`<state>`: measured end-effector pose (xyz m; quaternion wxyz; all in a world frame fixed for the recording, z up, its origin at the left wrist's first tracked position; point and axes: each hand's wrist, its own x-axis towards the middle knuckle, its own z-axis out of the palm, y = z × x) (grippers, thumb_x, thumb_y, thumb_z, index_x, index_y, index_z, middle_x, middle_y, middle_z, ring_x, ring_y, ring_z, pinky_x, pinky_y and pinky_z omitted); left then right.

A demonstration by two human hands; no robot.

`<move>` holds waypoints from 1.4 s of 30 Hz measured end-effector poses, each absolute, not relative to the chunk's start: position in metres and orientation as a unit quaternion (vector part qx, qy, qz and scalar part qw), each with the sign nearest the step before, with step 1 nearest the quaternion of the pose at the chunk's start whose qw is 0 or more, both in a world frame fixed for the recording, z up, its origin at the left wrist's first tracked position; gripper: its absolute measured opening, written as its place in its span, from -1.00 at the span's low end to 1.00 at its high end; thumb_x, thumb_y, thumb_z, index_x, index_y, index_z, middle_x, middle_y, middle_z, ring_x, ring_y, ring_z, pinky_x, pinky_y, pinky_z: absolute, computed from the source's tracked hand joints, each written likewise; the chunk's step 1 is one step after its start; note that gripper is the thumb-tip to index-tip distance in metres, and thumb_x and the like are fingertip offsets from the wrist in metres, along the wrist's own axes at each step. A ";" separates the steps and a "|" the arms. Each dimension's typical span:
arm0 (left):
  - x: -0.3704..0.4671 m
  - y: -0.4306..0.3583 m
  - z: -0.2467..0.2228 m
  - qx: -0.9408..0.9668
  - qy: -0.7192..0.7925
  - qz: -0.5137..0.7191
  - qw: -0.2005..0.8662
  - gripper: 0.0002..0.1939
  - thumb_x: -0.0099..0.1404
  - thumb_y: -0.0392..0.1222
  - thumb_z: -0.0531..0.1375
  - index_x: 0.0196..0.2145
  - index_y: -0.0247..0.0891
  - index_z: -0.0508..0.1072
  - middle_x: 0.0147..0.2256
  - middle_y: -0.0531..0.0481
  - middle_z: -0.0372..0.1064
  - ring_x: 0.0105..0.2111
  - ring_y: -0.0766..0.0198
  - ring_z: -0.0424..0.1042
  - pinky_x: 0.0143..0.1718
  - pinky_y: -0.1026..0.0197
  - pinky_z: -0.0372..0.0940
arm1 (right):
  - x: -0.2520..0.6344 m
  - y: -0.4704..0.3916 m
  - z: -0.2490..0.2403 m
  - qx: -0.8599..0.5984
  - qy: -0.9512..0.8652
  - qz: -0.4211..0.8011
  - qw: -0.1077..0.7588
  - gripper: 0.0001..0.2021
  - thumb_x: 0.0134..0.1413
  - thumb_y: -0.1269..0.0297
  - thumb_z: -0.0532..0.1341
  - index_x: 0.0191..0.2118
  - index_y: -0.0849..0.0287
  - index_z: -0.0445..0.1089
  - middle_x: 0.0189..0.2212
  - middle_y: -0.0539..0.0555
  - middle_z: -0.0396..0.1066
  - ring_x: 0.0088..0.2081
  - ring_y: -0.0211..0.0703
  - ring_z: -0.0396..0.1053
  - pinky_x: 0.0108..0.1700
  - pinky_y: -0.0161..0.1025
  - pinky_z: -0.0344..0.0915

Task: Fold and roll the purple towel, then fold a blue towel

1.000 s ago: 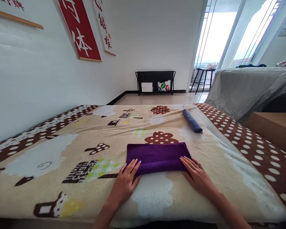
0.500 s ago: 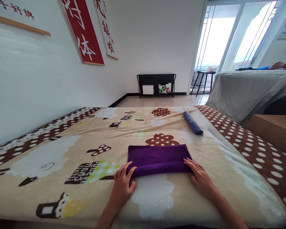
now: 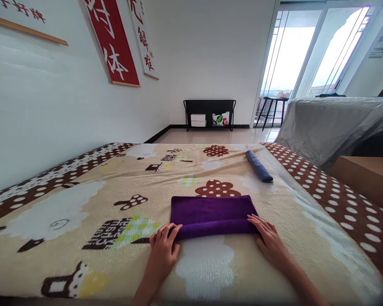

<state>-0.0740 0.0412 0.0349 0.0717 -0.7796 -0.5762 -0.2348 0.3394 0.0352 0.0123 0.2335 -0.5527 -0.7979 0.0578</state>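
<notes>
A purple towel (image 3: 207, 209) lies on the patterned blanket in front of me, its near edge turned over into a thick roll. My left hand (image 3: 164, 247) grips the left end of that roll, fingers bent over it and thumb low on the near side. At the opposite end, my right hand (image 3: 271, 240) has its fingertips on the roll, gripping it. Behind the roll, the rest of the towel lies flat. Farther back to the right is a rolled blue-grey towel (image 3: 258, 166), apart from both hands.
The cream blanket (image 3: 140, 178) has brown polka-dot borders. To the right are a cardboard box (image 3: 367, 174) and a plastic-covered table (image 3: 332, 119). A black rack (image 3: 210, 106) and a black stool (image 3: 274, 106) stand at the back.
My left hand has shifted slightly at the roll's end, its fingers curled more. A person's hand and a blue item at the far right table are out of sight now.
</notes>
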 end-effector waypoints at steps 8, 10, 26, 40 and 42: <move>-0.074 0.040 0.034 -0.775 -0.573 -0.244 0.106 -0.43 0.21 -0.38 0.06 0.15 0.00 0.37 0.06 0.01 0.40 0.09 0.09 0.31 0.11 0.02 0.04 | 0.339 0.035 0.010 -0.552 -0.804 -0.012 0.221 -0.41 0.19 0.40 -0.02 0.33 -0.03 0.05 0.33 0.00 0.08 0.35 -0.13 0.00 0.26 -0.03 0.04; -0.076 0.041 0.033 -0.773 -0.569 -0.250 0.128 -0.46 0.23 -0.37 0.06 0.13 -0.01 0.38 0.06 0.03 0.43 0.07 0.12 0.35 0.07 0.04 0.04 | 0.337 0.033 0.008 -0.556 -0.799 -0.055 0.220 -0.43 0.18 0.40 0.00 0.31 -0.04 0.10 0.34 0.00 0.08 0.36 -0.08 0.00 0.25 -0.01 0.03; -0.085 0.050 0.039 -0.798 -0.516 -0.232 0.208 -0.50 0.14 -0.43 0.05 0.02 -0.13 0.42 -0.04 -0.03 0.50 -0.03 0.11 0.44 0.02 0.05 0.07 | 0.376 0.060 0.019 -0.479 -0.843 -0.080 0.230 -0.53 0.08 0.44 0.14 0.13 0.03 0.34 0.04 0.03 0.43 0.07 -0.12 0.37 0.08 -0.17 0.29; -0.072 0.082 0.085 -0.796 -0.591 -0.117 0.052 -0.71 0.21 -0.43 0.03 -0.24 -0.22 0.49 -0.26 -0.06 0.50 -0.14 0.06 0.44 0.02 -0.14 0.15 | 0.359 0.087 0.056 -0.495 -0.850 0.004 0.181 -0.66 -0.04 0.51 0.10 -0.11 0.12 0.38 -0.19 0.07 0.45 -0.11 -0.06 0.37 0.02 -0.03 0.29; -0.051 0.086 0.089 -0.770 -0.623 -0.103 0.088 -0.68 0.20 -0.46 0.00 -0.28 -0.24 0.51 -0.25 -0.11 0.50 -0.09 -0.02 0.43 0.08 -0.25 0.12 | 0.342 0.090 0.052 -0.522 -0.827 -0.034 0.204 -0.72 -0.04 0.54 0.07 -0.22 0.15 0.40 -0.23 0.10 0.45 -0.11 -0.02 0.37 0.06 0.03 0.25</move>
